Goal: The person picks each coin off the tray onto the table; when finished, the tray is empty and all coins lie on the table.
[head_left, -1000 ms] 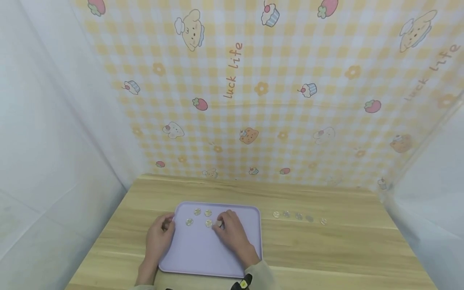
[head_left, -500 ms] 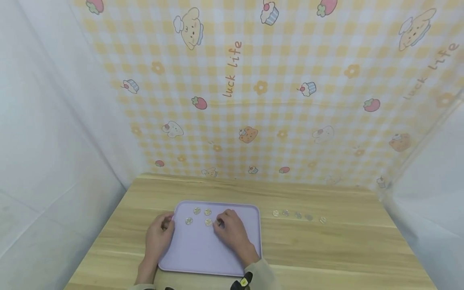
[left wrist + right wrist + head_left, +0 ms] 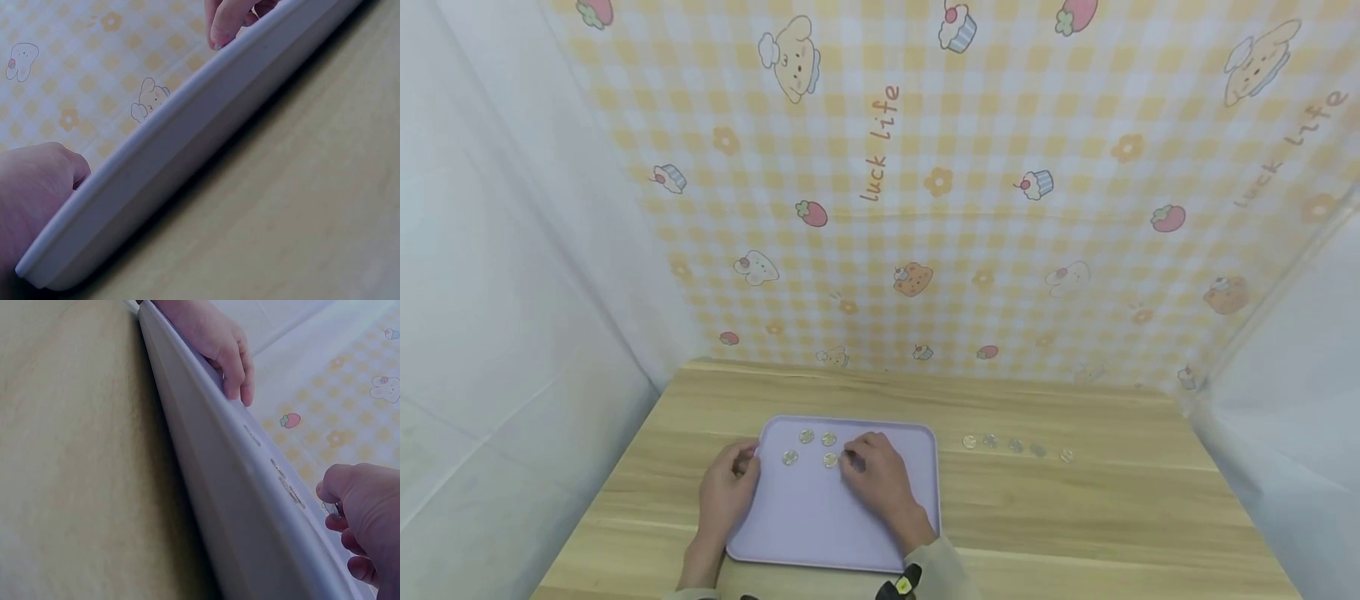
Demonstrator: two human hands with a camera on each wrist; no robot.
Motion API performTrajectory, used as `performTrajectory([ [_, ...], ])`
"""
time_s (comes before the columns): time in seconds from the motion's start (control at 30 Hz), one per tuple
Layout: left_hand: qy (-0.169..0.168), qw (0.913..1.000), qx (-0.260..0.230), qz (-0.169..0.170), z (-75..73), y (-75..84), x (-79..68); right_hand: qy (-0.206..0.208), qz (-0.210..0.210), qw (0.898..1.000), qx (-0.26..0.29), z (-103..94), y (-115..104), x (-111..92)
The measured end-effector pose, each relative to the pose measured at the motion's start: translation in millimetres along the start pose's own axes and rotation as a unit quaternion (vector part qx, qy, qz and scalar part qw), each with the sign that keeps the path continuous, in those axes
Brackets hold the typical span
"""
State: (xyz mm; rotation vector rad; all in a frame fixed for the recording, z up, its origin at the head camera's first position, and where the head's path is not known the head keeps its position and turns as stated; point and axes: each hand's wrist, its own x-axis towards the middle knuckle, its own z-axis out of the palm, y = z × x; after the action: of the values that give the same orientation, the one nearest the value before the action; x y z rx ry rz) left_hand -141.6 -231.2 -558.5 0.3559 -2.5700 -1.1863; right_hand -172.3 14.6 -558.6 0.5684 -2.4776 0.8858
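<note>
A lilac tray (image 3: 827, 525) lies on the wooden table, with several gold and silver coins near its far left part, including a gold coin (image 3: 830, 460) close to my right fingertips. My right hand (image 3: 880, 475) is over the tray's right half. In the right wrist view it pinches a shiny coin (image 3: 335, 512) between thumb and fingers, and most of that coin is hidden. At the tray's left edge, my left hand (image 3: 728, 487) grips the rim. Its fingers (image 3: 232, 375) reach over the edge in the right wrist view.
Right of the tray, several more coins lie in a loose row on the table (image 3: 1075, 517), among them a gold coin (image 3: 970, 442) and a silver coin (image 3: 1037, 451). A yellow checked cloth (image 3: 970, 250) covers the wall behind. White sheets (image 3: 512, 333) hang at both sides.
The coin in my right hand showed between the fingertips a second ago; in the head view the fingers now mostly cover it. The left hand, tray and other coins keep their places.
</note>
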Motion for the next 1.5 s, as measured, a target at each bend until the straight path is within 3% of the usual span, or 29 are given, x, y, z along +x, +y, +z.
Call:
performTrajectory([
  [0.2, -0.006, 1.0, -0.002, 0.002, 2.7, -1.4, -2.4, 0.013, -0.001, 1.0, 0.006, -0.6, 0.1, -2.6],
  [0.47, -0.008, 1.0, -0.003, 0.001, 1.5, -0.9, 0.6, 0.019, -0.06, 0.998, -0.011, -6.2, -3.7, 6.4],
  [0.73, -0.009, 1.0, 0.002, 0.003, 3.8, -0.9, 5.4, 0.029, -0.057, 0.998, -0.012, -23.6, -0.4, 11.7],
  [1.13, 0.001, 0.9999, 0.004, 0.013, 0.4, -2.5, 2.6, 0.01, 0.019, 0.999, 0.043, -46.4, 17.6, 3.8],
  [1.5, 0.003, 1.0, 0.0, 0.008, 1.2, -1.8, 3.3, 0.036, 0.044, 0.997, 0.044, -66.6, 39.5, -5.1],
])
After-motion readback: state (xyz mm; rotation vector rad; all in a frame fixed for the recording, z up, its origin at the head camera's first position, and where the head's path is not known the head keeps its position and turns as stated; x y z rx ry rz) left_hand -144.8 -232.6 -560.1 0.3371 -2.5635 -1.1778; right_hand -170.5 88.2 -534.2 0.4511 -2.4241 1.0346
